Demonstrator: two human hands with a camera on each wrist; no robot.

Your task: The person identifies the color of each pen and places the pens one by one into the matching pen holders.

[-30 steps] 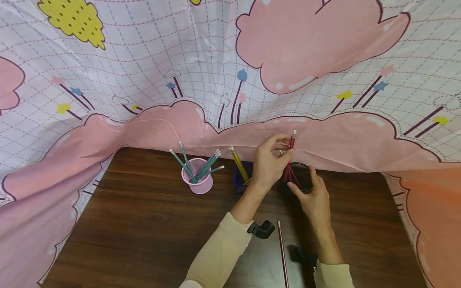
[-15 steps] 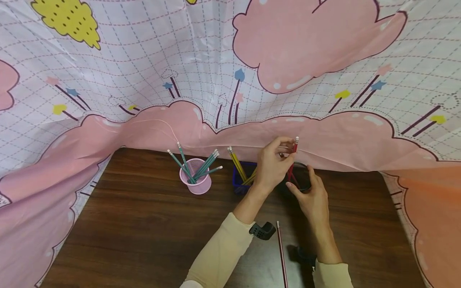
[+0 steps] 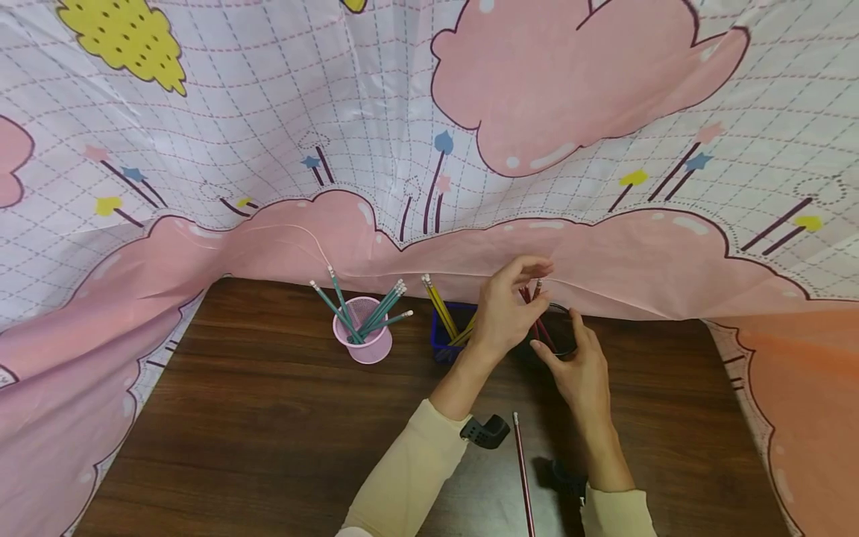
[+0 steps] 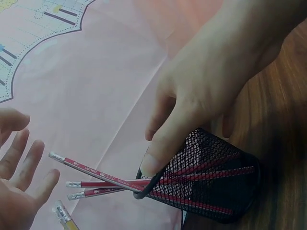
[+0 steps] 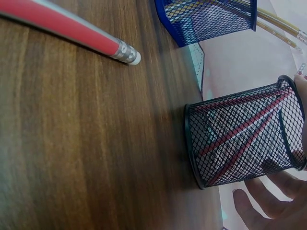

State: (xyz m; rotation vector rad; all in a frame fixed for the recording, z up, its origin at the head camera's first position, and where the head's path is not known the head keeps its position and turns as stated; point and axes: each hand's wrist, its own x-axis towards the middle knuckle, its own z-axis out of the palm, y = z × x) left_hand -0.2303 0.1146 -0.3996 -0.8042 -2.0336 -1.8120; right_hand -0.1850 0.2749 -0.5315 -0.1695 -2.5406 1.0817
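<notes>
My right hand point(image 3: 584, 373) holds the black mesh pencil cup point(image 5: 244, 136) by its rim, thumb on the near side and fingers round the far side. Three red pencils point(image 4: 100, 174) lean in that cup, their white eraser ends sticking out over the rim. My left hand point(image 3: 503, 309) hovers at the cup's left, fingers spread and apart from the erasers in the left wrist view. Another red pencil point(image 3: 523, 470) lies on the table between my forearms, its eraser end away from me.
A blue mesh holder point(image 3: 439, 332) with yellow pencils point(image 3: 439, 307) stands just left of the black cup. Farther left is a pink mesh cup point(image 3: 369, 350) of several green pencils point(image 3: 384, 309). A patterned cloth point(image 3: 302, 253) hangs behind the table point(image 3: 268, 418).
A red pencil that my left fingers pinched has gone down into the black cup, and they have let go of it. My right hand has kept its hold on the cup.
</notes>
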